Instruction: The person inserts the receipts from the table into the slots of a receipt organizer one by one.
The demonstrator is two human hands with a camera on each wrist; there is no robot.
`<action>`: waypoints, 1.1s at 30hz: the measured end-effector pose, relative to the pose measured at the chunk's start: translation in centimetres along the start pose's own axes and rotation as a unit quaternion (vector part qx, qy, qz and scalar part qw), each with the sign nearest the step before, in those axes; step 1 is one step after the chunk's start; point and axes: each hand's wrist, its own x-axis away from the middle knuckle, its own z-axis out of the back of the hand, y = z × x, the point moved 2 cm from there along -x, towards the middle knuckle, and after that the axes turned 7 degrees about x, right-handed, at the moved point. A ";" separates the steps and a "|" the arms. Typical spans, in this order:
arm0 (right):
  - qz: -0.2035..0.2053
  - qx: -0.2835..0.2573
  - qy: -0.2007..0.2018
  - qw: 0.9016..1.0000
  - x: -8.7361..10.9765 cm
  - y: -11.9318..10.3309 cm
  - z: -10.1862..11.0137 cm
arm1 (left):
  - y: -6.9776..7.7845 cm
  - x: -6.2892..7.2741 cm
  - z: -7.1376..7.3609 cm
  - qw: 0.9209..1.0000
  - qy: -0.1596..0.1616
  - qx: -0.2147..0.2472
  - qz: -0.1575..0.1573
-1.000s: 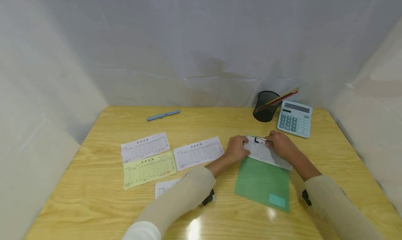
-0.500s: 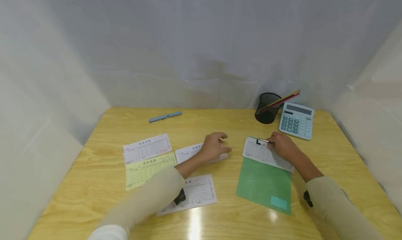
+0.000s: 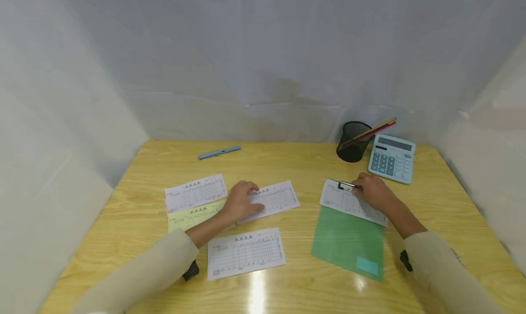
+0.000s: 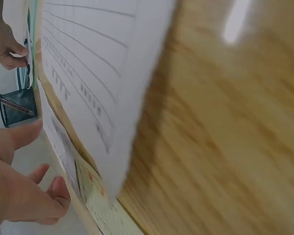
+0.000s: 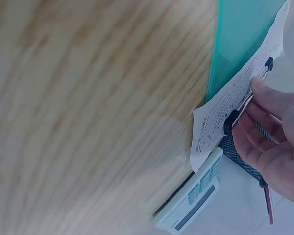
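My right hand (image 3: 373, 191) pinches the metal clip (image 5: 245, 105) at the top of a green clipboard (image 3: 345, 236), thumb against fingers in the right wrist view. A white printed slip (image 3: 345, 202) lies on the board's upper part, under the clip. My left hand (image 3: 239, 203) is over the left end of another white slip (image 3: 279, 199), thumb and fingers apart and holding nothing. Whether it touches that slip I cannot tell. The forearm partly hides a yellow slip (image 3: 191, 218). More white slips lie at the upper left (image 3: 196, 194) and in front (image 3: 246, 253).
A blue pen (image 3: 219, 152) lies near the table's back edge. At the back right stand a black mesh pen holder (image 3: 350, 153) with pencils leaning out and a light blue calculator (image 3: 392, 159). A pale sheet wall (image 3: 263, 67) rises behind the table.
My left hand has let go of the clipboard's slip and moved left to the loose white slip, uncovering the front one. My right hand has stayed on the clip.
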 end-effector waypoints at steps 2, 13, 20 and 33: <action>0.000 0.000 -0.001 1.000 0.0 0.1 0.0 | -0.4 0.3 0.6 1.000 -0.001 -0.014 0.005; 0.007 0.004 -0.008 1.000 -0.1 0.1 0.1 | -1.7 0.4 2.7 0.993 -0.048 -0.106 0.026; 0.005 0.004 -0.012 1.000 -0.2 0.0 0.2 | -1.6 -0.1 2.5 0.992 -0.053 -0.107 0.041; -0.005 -0.004 -0.012 1.000 -0.1 -0.1 0.2 | -1.3 -0.5 2.1 0.996 -0.057 -0.060 0.031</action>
